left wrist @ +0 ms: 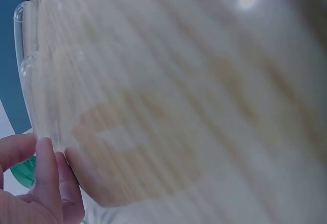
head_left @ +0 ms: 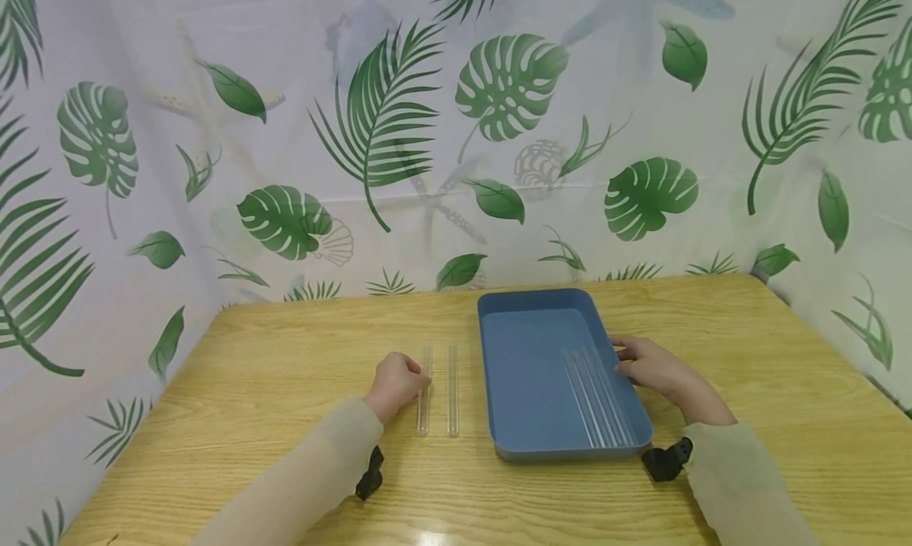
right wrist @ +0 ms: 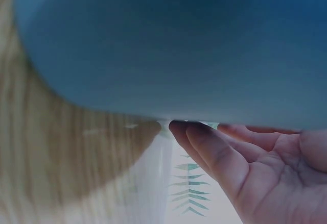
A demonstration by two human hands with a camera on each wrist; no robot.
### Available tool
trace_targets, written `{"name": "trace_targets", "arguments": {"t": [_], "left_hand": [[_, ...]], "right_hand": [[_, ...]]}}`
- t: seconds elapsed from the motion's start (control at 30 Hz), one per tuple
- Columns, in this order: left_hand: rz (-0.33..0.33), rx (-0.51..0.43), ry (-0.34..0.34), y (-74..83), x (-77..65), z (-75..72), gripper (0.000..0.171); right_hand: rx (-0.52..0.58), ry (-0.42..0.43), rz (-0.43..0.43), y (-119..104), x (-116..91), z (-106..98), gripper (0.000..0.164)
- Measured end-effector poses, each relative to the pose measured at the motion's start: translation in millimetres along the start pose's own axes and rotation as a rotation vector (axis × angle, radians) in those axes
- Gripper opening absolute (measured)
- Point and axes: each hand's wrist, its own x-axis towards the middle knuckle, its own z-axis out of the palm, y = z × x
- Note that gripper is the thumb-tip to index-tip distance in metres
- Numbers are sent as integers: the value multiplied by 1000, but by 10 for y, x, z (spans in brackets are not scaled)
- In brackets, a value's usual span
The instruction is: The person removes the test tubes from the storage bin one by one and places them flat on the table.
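Observation:
Two clear glass test tubes lie side by side on the wooden table, left of a blue tray (head_left: 530,372). At the left test tube (head_left: 423,411), my left hand (head_left: 397,384) pinches the tube between thumb and fingers near its middle; the left wrist view shows the fingertips at this tube's side. The other test tube (head_left: 453,396) lies just to the right, untouched. Several more clear tubes (head_left: 602,403) lie in the tray along its right side. My right hand (head_left: 651,364) touches the tray's right wall from outside, its fingers loosely extended in the right wrist view.
The wooden table (head_left: 299,348) reaches back to a white curtain (head_left: 427,150) printed with green leaves. Black wrist devices sit at both sleeves, one (head_left: 666,460) close to the tray's front right corner.

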Motion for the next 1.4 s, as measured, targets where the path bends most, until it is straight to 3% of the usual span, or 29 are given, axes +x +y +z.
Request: {"name": "trace_targets", "arguments": {"t": [0.87,1.4], "left_hand": [[-36,-83,-16,-20,-13,-41,15],[-26,-74,3,-47,1,-22,14]], "right_hand": [[9,-6,-15,5,3,-4,50],[30,-24,-12,4,-4,-9,49]]}}
